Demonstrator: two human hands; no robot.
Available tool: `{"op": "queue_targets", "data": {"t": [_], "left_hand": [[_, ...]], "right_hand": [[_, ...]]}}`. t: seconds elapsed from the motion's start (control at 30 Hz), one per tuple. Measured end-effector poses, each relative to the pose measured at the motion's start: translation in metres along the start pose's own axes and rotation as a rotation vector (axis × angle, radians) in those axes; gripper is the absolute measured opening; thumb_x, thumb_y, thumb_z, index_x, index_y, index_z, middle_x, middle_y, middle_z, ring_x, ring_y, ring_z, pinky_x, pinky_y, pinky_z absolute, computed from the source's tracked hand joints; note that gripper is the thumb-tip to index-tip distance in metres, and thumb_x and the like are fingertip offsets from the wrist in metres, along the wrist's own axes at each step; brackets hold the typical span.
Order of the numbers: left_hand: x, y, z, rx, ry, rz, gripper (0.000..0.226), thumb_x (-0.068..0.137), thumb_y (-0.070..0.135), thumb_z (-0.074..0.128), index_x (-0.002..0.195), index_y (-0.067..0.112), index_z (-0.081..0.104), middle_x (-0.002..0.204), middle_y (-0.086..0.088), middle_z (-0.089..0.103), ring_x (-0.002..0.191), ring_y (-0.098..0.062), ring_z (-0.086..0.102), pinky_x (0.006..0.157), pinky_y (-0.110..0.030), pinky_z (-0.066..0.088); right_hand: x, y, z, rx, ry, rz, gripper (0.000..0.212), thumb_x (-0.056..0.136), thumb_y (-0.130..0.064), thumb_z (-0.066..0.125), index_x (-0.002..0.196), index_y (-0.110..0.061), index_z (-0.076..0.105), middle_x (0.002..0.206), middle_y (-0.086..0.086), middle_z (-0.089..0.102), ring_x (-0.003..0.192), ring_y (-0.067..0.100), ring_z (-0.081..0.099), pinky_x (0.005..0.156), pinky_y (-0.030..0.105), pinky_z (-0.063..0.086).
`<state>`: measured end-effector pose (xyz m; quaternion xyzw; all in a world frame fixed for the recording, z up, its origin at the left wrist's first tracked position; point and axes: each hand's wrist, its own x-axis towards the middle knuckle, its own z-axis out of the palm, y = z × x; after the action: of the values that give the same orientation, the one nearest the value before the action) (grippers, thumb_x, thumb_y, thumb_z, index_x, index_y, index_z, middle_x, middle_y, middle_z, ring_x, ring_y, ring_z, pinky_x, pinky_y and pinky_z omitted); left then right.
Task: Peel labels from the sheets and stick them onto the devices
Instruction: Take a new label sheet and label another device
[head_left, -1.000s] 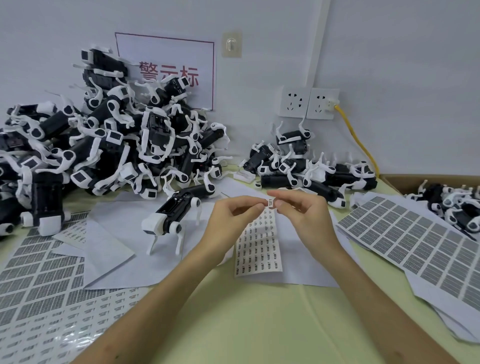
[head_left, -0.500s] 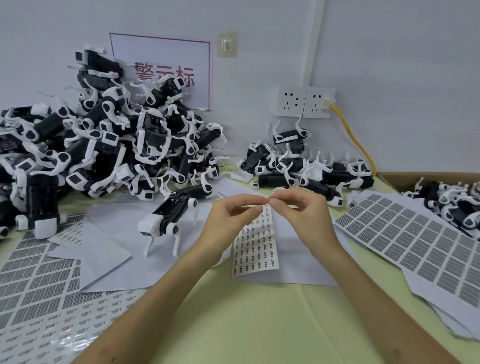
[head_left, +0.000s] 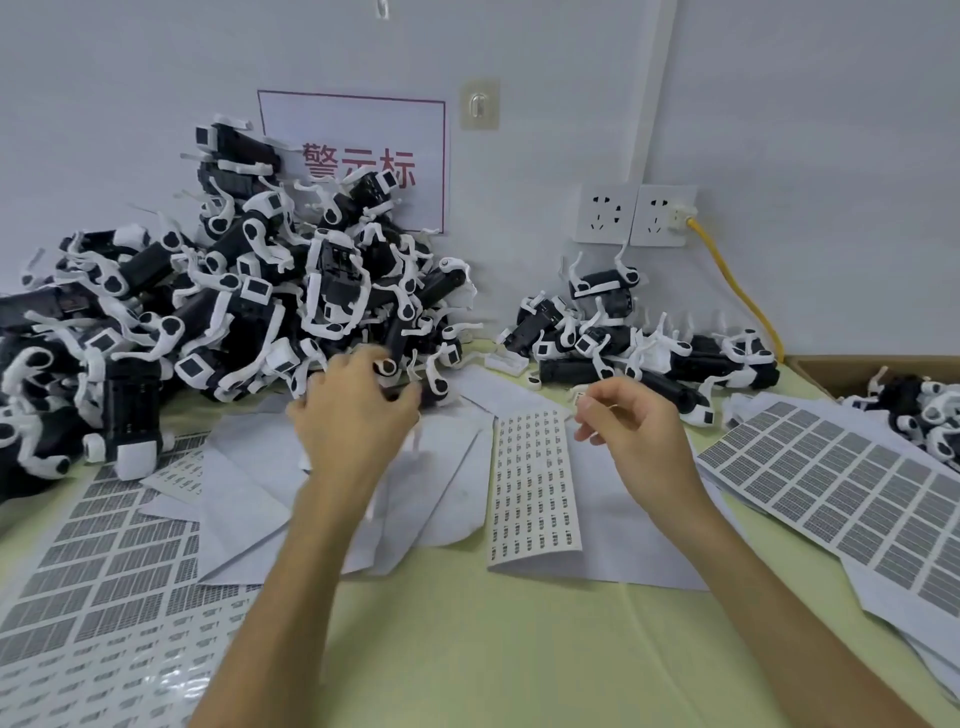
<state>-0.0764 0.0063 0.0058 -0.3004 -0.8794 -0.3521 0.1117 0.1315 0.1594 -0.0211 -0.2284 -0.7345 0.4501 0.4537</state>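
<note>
Left hand (head_left: 357, 415) grips a device (head_left: 434, 388) (blurred); right hand (head_left: 636, 434) pinches 1 label (head_left: 578, 399) nearby.

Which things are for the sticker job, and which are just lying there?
For the job:
small label, pinched in the right hand
device, gripped by the left hand
label sheet
device piles

Just lying about:
wall sockets
yellow cable
red-lettered sign
wall hook

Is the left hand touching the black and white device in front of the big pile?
Touching: the head view shows the left hand curling its fingers over the device, covering most of its body.
</note>
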Motion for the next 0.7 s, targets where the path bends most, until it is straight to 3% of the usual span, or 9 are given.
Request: {"op": "queue_targets", "data": {"t": [0.13, 0.23, 0.3, 0.37, 0.5, 0.53, 0.63, 0.7], "left_hand": [[0.017, -0.025, -0.02, 0.063, -0.364, -0.163, 0.068, 0.089, 0.068, 0.066, 0.141, 0.027, 0.05, 0.138, 0.004, 0.062, 0.104, -0.022, 0.063, 0.086, -0.035, 0.048], [0.02, -0.027, -0.024, 0.07, -0.483, -0.121, 0.071, 0.086, 0.059, 0.075, 0.144, 0.026, 0.049, 0.141, 0.001, 0.059, 0.099, -0.021, 0.061, 0.09, -0.035, 0.048], [0.023, -0.029, -0.026, 0.053, -0.539, -0.096, 0.063, 0.086, 0.051, 0.079, 0.139, 0.026, 0.054, 0.13, -0.002, 0.062, 0.098, -0.02, 0.062, 0.088, -0.036, 0.05], [0.026, -0.034, -0.026, -0.049, -0.525, -0.085, 0.048, 0.087, 0.05, 0.079, 0.126, 0.026, 0.063, 0.107, -0.005, 0.069, 0.084, -0.021, 0.068, 0.077, -0.036, 0.056], [0.025, -0.034, -0.027, -0.589, -0.231, -0.17, 0.049, 0.091, 0.062, 0.066, 0.121, 0.023, 0.066, 0.095, -0.01, 0.074, 0.069, -0.023, 0.069, 0.056, -0.033, 0.053], [0.024, -0.03, -0.027, -0.796, -0.253, -0.192, 0.053, 0.092, 0.064, 0.061, 0.122, 0.021, 0.066, 0.096, -0.01, 0.074, 0.066, -0.021, 0.068, 0.051, -0.031, 0.051], [0.013, -0.01, -0.018, -1.419, -0.679, -0.256, 0.064, 0.097, 0.066, 0.046, 0.125, 0.011, 0.063, 0.096, -0.013, 0.071, 0.064, -0.016, 0.067, 0.049, -0.026, 0.056], [-0.001, 0.007, -0.003, -1.631, -0.91, -0.33, 0.063, 0.101, 0.065, 0.042, 0.128, 0.011, 0.058, 0.092, -0.008, 0.065, 0.067, -0.016, 0.064, 0.053, -0.024, 0.058]], "right_hand": [[0.0, -0.002, -0.001, 0.057, 0.013, -0.008, 0.012, 0.096, -0.004, 0.064, 0.087, -0.012, 0.067, 0.079, 0.008, 0.07, 0.065, 0.013, 0.068, 0.064, 0.02, 0.052], [-0.001, -0.003, 0.001, 0.062, -0.012, -0.01, 0.013, 0.096, -0.004, 0.064, 0.089, -0.015, 0.068, 0.08, 0.01, 0.07, 0.063, 0.014, 0.067, 0.062, 0.02, 0.052], [-0.002, -0.003, 0.003, 0.058, -0.021, 0.001, 0.012, 0.096, -0.005, 0.065, 0.091, -0.015, 0.068, 0.081, 0.011, 0.071, 0.063, 0.013, 0.066, 0.061, 0.022, 0.052], [-0.003, -0.003, 0.003, 0.056, -0.02, 0.007, 0.01, 0.096, -0.007, 0.065, 0.092, -0.015, 0.068, 0.081, 0.01, 0.071, 0.062, 0.013, 0.066, 0.061, 0.023, 0.052], [-0.002, -0.004, 0.001, 0.107, -0.027, 0.02, 0.006, 0.096, -0.01, 0.068, 0.093, -0.014, 0.069, 0.08, 0.008, 0.071, 0.061, 0.014, 0.066, 0.06, 0.023, 0.052], [-0.001, -0.004, 0.001, 0.128, -0.027, 0.027, 0.006, 0.096, -0.01, 0.068, 0.092, -0.014, 0.069, 0.08, 0.007, 0.071, 0.061, 0.015, 0.066, 0.06, 0.023, 0.052], [0.001, -0.005, -0.001, 0.191, -0.014, 0.052, 0.01, 0.097, -0.009, 0.067, 0.09, -0.016, 0.07, 0.077, 0.005, 0.071, 0.061, 0.016, 0.064, 0.059, 0.024, 0.052], [0.002, -0.006, -0.002, 0.222, 0.012, 0.072, 0.011, 0.097, -0.008, 0.066, 0.09, -0.015, 0.07, 0.075, 0.003, 0.07, 0.06, 0.017, 0.063, 0.059, 0.025, 0.051]]}}
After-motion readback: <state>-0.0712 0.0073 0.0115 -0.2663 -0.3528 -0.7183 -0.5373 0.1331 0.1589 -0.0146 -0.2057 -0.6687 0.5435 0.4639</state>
